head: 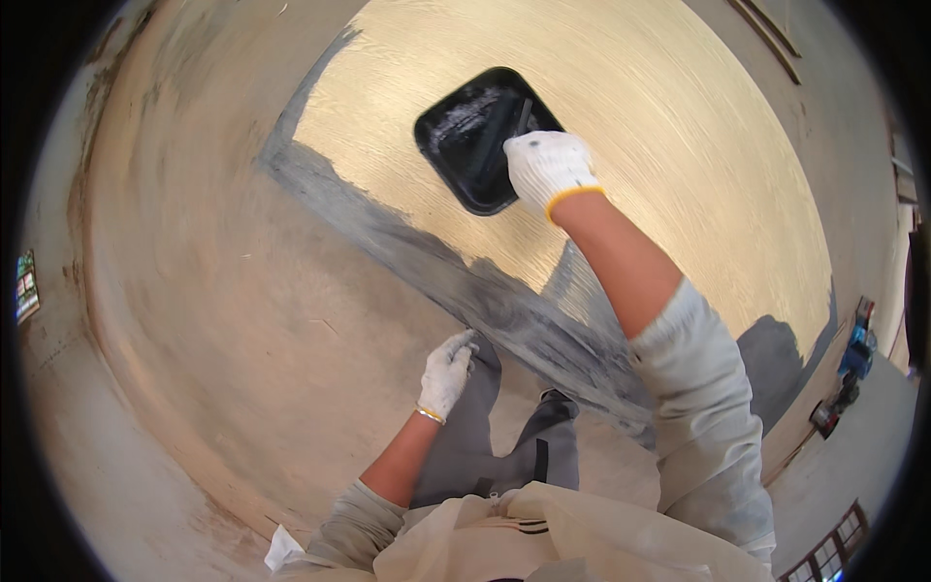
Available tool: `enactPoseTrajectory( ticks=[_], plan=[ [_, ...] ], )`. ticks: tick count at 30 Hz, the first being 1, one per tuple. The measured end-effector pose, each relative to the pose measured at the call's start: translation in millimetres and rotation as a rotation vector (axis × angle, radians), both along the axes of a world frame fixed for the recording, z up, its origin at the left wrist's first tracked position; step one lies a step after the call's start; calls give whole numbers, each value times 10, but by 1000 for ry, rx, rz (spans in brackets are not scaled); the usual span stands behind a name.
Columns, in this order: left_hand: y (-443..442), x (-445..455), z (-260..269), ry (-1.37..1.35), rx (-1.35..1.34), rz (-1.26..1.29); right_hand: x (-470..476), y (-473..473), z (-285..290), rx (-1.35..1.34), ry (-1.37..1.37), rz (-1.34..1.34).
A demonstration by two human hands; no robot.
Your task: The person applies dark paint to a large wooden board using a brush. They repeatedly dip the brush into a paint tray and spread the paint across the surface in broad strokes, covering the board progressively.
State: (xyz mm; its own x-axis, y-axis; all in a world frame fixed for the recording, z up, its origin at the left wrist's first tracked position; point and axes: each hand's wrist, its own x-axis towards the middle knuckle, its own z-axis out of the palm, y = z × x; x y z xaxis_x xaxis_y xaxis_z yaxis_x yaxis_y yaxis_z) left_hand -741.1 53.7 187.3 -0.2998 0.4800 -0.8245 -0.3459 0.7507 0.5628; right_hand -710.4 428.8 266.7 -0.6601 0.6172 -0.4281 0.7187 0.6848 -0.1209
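A black plastic tray (465, 138) with pale smears inside lies on a large yellowish wood-grain panel (691, 145). My right hand (551, 169), in a white knit glove with a yellow cuff, is at the tray's right side, its fingers curled around the dark handle of a tool (524, 115). The tool's working end cannot be told apart from the dark tray. Grey coating (407, 247) runs in a ragged band along the panel's near edge. My left hand (446, 375), gloved too, rests by my left knee near that edge, fingers partly bent, with nothing visible in it.
Bare concrete-like floor (291, 349) surrounds the panel. Thin strips (767, 40) lie at the upper right. Blue and red items (858, 353) stand by the right wall. A grey-coated patch (771, 364) covers the panel's right corner, beyond my sleeve.
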Motion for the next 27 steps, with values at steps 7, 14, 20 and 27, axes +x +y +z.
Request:
enactPoseTrajectory(
  ticks=[7, 14, 20, 27],
  plan=[
    [18, -158, 35, -107, 4, 116, -566, 212, -811, 18, -196, 35],
    [1038, -557, -81, -178, 248, 228, -391, 307, -218, 12, -141, -4],
    [1652, -454, -131, -337, 277, 529, 89, 213, -97, -50, -46, -64],
    [796, 100, -389, -305, 78, 220, 905, 148, 260, -248, 253, -242]
  ],
)
